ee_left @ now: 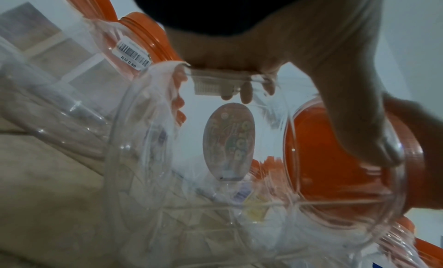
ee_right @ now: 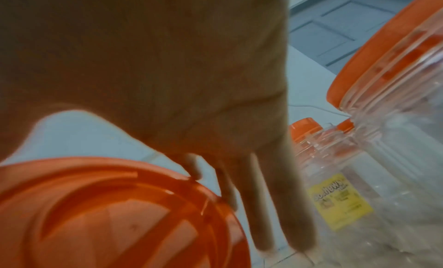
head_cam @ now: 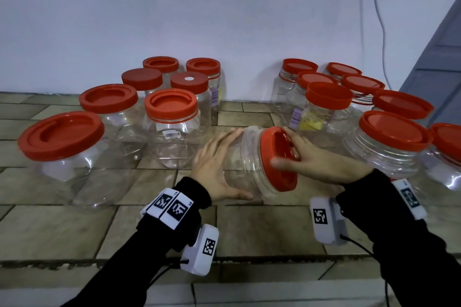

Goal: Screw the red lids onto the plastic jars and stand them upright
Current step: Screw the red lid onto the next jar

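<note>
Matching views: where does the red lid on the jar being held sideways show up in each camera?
Head: red lid at centre, on the sideways jar, under the right hand.
Left wrist: the lid on the right, seen through the jar's clear wall.
Right wrist: the lid fills the lower left.
Shared landmark: the yellow-labelled jar, right of the lid in head and right wrist views.

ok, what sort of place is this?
Likely a floor in a home or storeroom: clear plastic jars with red lids stand on brown stone tiles against a plain white wall, beside a grey panelled door.
</note>
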The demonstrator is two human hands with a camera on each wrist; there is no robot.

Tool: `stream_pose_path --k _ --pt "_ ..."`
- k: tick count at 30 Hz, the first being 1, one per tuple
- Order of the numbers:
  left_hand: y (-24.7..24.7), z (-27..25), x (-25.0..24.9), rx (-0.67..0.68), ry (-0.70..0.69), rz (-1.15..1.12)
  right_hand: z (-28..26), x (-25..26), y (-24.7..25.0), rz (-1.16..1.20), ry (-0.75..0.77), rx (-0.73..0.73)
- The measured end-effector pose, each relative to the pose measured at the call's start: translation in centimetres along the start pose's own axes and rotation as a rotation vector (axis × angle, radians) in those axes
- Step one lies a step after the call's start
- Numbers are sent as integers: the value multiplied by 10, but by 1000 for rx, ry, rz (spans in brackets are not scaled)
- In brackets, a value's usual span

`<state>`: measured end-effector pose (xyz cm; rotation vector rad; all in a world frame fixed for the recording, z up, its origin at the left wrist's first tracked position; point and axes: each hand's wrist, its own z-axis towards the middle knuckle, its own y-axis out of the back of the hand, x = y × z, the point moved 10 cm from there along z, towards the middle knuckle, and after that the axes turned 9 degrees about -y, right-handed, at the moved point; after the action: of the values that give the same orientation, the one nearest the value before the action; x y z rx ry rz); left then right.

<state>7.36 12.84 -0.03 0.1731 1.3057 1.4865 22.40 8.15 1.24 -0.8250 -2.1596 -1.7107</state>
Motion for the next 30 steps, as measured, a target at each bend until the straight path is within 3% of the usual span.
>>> stream_pose_path --k 4,9,11,17,24,30 --pt "2 -2 -1 -10 -5 -20 -7 14 3 -68 160 -4" --pt "1 -3 -1 -39 -2 15 -2 3 4 42 -85 -134" --pt "2 -6 1 -72 -3 0 1 -1 2 81 -92 -136" --pt "20 -32 29 -276 143 -190 -5 19 -20 528 113 -39" --pt "37 -93 77 -457 325 -431 12 64 -79 441 351 -30" --pt "75 -140 109 -541 439 -228 21 106 -109 413 428 -110"
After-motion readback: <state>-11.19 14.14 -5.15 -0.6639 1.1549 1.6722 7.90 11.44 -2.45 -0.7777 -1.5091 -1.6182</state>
